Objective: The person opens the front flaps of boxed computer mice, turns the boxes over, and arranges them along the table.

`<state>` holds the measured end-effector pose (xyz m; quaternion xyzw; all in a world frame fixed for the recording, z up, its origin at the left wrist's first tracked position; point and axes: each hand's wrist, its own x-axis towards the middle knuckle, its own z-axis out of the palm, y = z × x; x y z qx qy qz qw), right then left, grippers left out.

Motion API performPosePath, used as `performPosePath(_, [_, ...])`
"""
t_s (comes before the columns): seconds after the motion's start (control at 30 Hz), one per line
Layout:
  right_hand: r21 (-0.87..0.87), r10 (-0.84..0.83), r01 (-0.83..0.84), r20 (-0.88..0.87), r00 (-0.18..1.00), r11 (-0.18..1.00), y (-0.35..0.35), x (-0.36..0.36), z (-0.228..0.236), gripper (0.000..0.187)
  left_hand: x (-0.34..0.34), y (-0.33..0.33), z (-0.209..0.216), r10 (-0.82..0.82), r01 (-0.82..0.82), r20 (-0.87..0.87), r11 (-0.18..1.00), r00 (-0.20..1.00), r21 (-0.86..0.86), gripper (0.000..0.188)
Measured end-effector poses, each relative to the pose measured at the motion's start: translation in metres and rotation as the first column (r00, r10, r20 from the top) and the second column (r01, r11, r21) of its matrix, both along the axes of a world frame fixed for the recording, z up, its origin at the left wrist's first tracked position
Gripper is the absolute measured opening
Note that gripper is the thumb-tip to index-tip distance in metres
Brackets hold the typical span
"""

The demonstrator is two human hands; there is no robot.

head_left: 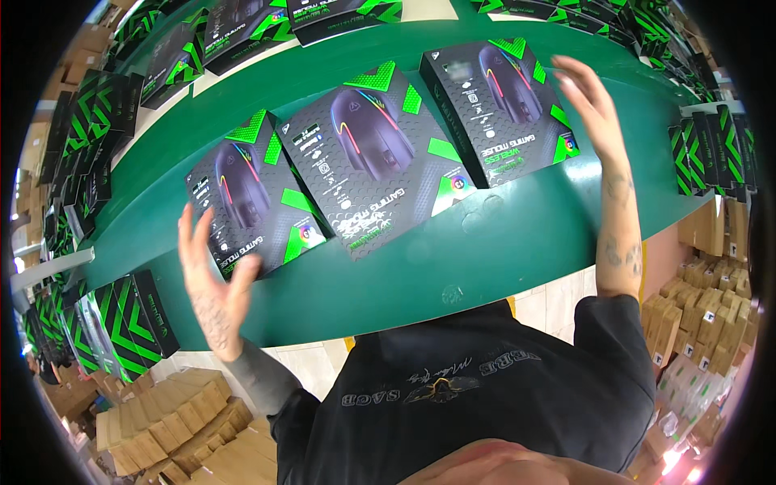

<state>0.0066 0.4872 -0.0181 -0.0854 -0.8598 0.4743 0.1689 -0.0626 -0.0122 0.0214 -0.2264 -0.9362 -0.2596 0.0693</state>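
Three black and green gaming mouse boxes lie side by side on a green table [356,303], picture side up. My left hand [212,279] is at the outer side of the left mouse box [242,190], fingers apart and thumb spread over its near corner; whether it touches the box I cannot tell. Between the other two lies the middle mouse box [376,153], which looks the largest. Beside the outer edge of the right mouse box [505,109] my right hand [588,105] is held with fingers stretched out. Neither hand grips anything.
More black and green boxes stand along the far side [242,36], in a stack at the left [101,121] and at the right [711,153]. Brown cartons are piled low at the left [170,420] and right [699,315]. The table's near edge runs just before my body.
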Motion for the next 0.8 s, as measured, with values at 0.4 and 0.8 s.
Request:
performPosePath(0.4, [0.427,-0.047,-0.026,0.158,0.986,0.904,-0.106,0.005,0.003,0.062,0.002,0.009,-0.009,-0.393,0.394,0.063,0.875,0.917,-0.280,0.117])
performPosePath(0.8, [-0.581,0.326,-0.808,-0.786,0.526,-0.098,-0.024,-0.047,-0.087,0.043,0.033,0.057,-0.014,-0.430,0.417,-0.023,0.886,0.903,-0.203,0.096])
